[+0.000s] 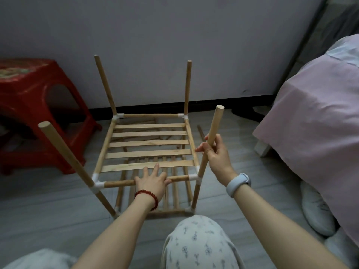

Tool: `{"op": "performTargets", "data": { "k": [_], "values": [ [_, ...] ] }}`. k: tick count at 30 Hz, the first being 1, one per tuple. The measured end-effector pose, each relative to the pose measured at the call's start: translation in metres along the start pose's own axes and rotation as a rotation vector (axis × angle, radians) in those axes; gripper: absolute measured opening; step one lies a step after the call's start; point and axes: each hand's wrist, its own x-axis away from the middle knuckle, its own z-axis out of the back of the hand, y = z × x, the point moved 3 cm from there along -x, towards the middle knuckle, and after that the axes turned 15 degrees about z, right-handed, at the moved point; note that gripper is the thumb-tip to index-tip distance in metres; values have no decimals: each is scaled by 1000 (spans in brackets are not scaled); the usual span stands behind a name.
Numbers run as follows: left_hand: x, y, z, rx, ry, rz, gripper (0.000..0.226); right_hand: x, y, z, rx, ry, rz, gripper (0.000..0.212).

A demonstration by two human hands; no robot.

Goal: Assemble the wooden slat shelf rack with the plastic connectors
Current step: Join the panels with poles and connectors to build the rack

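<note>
From the head camera, the rack stands on the grey floor in front of the person's knees, a light wooden frame of round rods joined at the corners by white plastic connectors. Its upper shelf carries five flat slats running side to side, and four rods rise from the shelf's corners with bare ends. A lower shelf shows beneath, its slats running front to back; they are partly hidden by the upper shelf and the arm, so their number cannot be told. Four connectors show at the upper corners, and the lower ones are only partly visible. The left hand lies on the front rail, fingers spread and nearly straight, reaching onto the nearest slat. The right hand is wrapped around the near right rod, fingers curled about it. Loose wooden pieces lie on the floor behind the rack, blurred and half hidden. A red stool stands to the left, cut off by the edge, and a pink bed cover fills the right.
</note>
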Motion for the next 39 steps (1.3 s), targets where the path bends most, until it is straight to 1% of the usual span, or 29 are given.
{"op": "performTargets", "data": {
  "k": [4,10,13,15,18,21,24,26,29,33,37,39],
  "values": [
    [4,-43,-2,11,-17,83,34,-7,-10,-42,-38,-94,-1,16],
    [9,-120,-3,90,-69,218,34,-20,-12,-117,63,-449,-64,17],
    [2,-147,-3,148,-96,291,45,-32,-17,-144,125,-540,-33,17],
    [-4,-153,-2,161,-107,315,50,-38,-16,-159,173,-552,15,17],
    [-12,-151,-1,132,-91,316,51,-44,-9,-167,210,-499,72,13],
    [-15,-154,-4,115,-62,302,50,-41,-3,-166,179,-436,86,22],
    [-17,-156,-9,113,-80,300,50,-35,3,-166,180,-361,99,24],
    [-17,-156,-8,106,-91,303,49,-32,6,-167,188,-329,105,23],
    [-16,-156,-8,117,-90,293,49,-30,6,-170,219,-309,117,14],
    [-13,-159,-8,123,-90,296,49,-31,-1,-172,234,-382,80,9],
    [-11,-157,-8,134,-83,295,49,-35,-5,-167,230,-567,58,13],
    [-12,-158,-9,129,-64,296,50,-36,-2,-165,256,-580,72,13]
  ]
}}
